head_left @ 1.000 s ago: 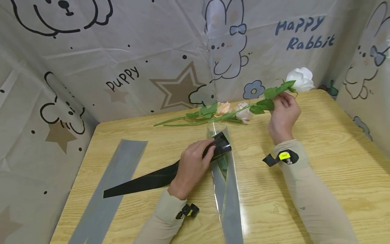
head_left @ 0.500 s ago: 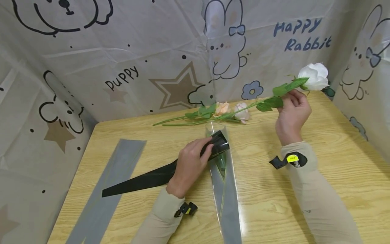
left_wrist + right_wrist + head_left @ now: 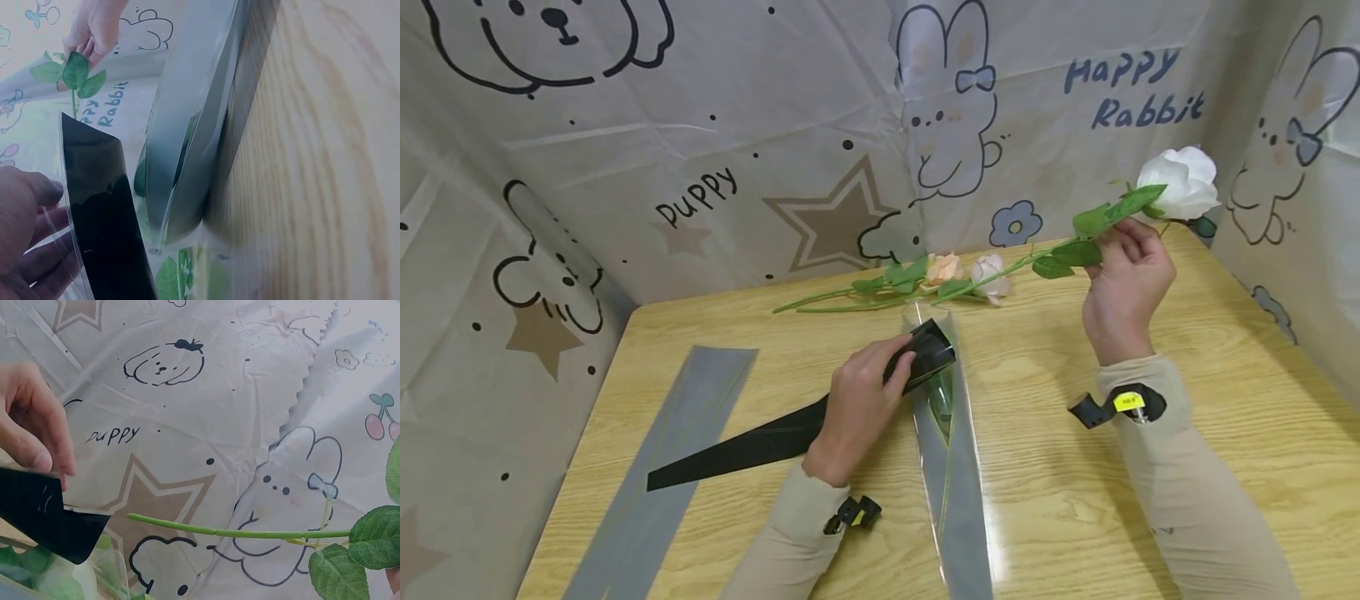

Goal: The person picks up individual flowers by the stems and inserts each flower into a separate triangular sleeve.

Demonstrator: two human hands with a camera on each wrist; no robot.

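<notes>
From my station I watch the left hand (image 3: 853,408) pinch a black wrapper (image 3: 741,450) above a grey sleeve (image 3: 964,517). The right hand (image 3: 1127,292) grips a white rose (image 3: 1182,183), raised over the table (image 3: 1240,367); its stem's bare end (clearest from the right wrist) sits near the wrapper, not touching. Behind lie peach (image 3: 944,272) and pink (image 3: 990,277) roses.

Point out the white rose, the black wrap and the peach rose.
White rose (image 3: 1182,183): head view, on its blossom.
Black wrap (image 3: 752,447): head view, on its tapering part.
Peach rose (image 3: 944,270): head view, on its blossom.
</notes>
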